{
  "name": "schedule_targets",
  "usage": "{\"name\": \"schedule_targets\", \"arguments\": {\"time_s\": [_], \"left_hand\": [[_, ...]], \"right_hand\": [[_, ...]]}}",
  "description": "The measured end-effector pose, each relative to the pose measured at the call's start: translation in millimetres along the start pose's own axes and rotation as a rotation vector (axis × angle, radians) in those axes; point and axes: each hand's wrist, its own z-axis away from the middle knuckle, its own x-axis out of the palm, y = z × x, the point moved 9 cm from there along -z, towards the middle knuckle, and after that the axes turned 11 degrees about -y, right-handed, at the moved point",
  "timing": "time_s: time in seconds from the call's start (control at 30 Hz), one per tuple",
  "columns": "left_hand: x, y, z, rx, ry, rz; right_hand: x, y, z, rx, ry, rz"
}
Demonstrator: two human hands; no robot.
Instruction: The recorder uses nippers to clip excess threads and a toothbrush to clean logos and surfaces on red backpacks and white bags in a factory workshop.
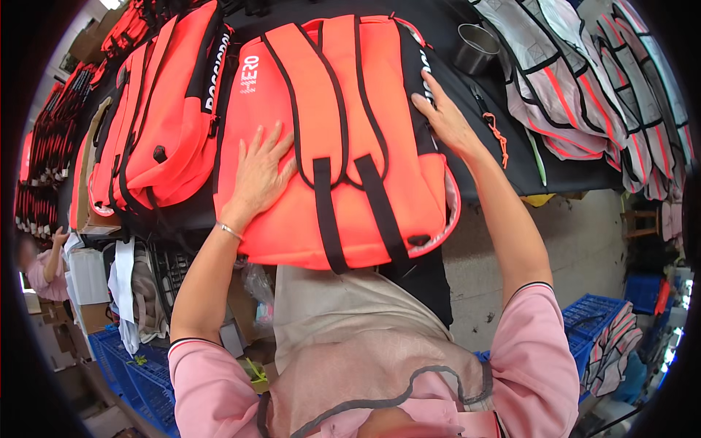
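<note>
Right between the worker's two hands lies a bright orange backpack (343, 146), strap side up on the black counter (438, 25), its near end reaching past the counter's edge toward the worker's lap. The hands are well apart. The left hand (261, 171) rests on the orange panel left of the shoulder straps, fingers loosely spread, their tips by the edge of the nearer strap. The right hand (447, 120) is higher up, along the opposite side, at the black side panel, fingers stretched out and thumb set apart from them. Neither looks closed on anything, though from where I stand I can't tell how hard they press.

Just left of that bag stands another orange backpack (171, 139). Beyond the right hand there's a metal cup (478, 50), then an orange cord (499, 139) on a small dark tool, a slim pale-green stick (539, 162), and a pile of grey pieces (562, 95) with black and orange trim.
</note>
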Motion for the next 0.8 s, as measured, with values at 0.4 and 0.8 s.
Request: {"name": "schedule_targets", "arguments": {"time_s": [0.4, 0.8], "left_hand": [[-19, -84, 156, -0.254, 0.509, 0.779], [-70, -85, 180, -0.237, 0.486, 1.749]], "right_hand": [[10, 24, 159, 0.216, 0.017, -0.125], [1, -88, 134, -0.300, 0.233, -0.305]]}}
